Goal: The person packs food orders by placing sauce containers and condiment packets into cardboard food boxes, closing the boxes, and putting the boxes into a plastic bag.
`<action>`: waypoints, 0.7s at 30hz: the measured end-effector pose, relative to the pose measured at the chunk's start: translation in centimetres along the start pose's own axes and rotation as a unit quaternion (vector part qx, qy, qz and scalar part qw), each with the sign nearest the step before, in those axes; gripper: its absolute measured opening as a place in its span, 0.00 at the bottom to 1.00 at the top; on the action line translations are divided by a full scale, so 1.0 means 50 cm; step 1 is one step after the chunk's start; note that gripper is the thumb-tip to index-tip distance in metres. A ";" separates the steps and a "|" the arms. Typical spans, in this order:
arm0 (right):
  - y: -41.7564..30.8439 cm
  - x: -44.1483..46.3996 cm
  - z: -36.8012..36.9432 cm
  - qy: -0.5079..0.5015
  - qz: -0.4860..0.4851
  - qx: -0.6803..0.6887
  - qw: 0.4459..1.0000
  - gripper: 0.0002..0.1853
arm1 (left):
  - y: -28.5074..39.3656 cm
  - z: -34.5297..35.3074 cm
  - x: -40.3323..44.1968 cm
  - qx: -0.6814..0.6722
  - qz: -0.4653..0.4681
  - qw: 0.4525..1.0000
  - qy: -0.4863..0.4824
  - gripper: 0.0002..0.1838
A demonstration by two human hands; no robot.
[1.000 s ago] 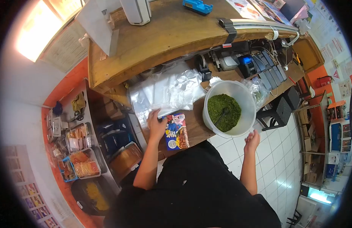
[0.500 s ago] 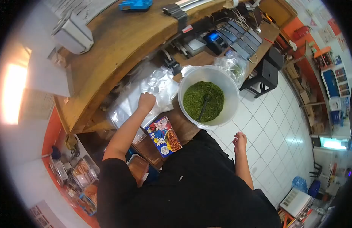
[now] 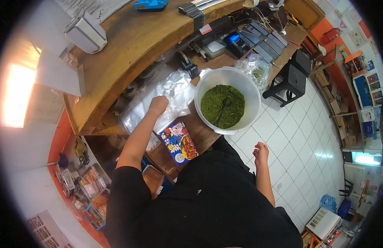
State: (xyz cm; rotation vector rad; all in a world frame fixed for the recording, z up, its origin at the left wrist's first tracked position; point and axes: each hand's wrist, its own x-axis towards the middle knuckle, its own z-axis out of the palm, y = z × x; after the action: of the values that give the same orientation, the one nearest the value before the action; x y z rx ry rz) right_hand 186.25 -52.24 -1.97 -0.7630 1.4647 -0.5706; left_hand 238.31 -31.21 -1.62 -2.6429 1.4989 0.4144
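My left hand [image 3: 158, 105] is closed over a pile of clear plastic bags [image 3: 175, 89] on the wooden table, with its fingertips down against the plastic. Just below that pile lies a blue printed pack [image 3: 178, 143] with a picture of food on it. To the right stands a large translucent tub [image 3: 252, 118] holding chopped green leaves [image 3: 212, 101], and a dark scoop [image 3: 223, 111] rests in the leaves. Beyond the table edge, my right hand [image 3: 261, 152] hangs over the floor with loosely bent fingers and nothing in it.
Behind the tub sits a filled clear bag [image 3: 255, 70]. A small device with a lit blue screen [image 3: 237, 44] and a sealer-like tool [image 3: 189, 66] stand farther back. A raised wooden counter [image 3: 129, 45] curves along the left. Black stools [image 3: 288, 78] stand on the tiled floor.
The view has shifted slightly. My left hand stays closed on the plastic bags, and my right hand still hangs beside me.
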 end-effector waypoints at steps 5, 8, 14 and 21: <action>-0.001 -0.014 0.003 -0.012 0.003 -0.007 1.000 0.10 | -0.007 -0.032 -0.041 -0.132 -0.038 0.986 0.097 0.10; -0.015 -0.032 0.026 -0.063 0.010 -0.048 0.997 0.10 | -0.047 -0.014 -0.028 -0.249 -0.061 0.938 0.235 0.11; -0.046 -0.117 0.121 -0.276 0.016 -0.220 0.935 0.11 | 0.034 -0.130 -0.102 -0.718 -0.132 0.620 0.288 0.13; -0.119 -0.292 0.301 -0.607 -0.109 -0.348 0.706 0.25 | 0.103 -0.193 -0.198 -0.714 -0.074 0.564 0.408 0.10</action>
State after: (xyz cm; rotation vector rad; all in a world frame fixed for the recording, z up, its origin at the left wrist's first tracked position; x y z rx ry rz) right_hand 201.14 -43.53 11.34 -1.5200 0.2551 0.4020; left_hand 231.01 -27.55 10.64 -4.7970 1.0362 0.5646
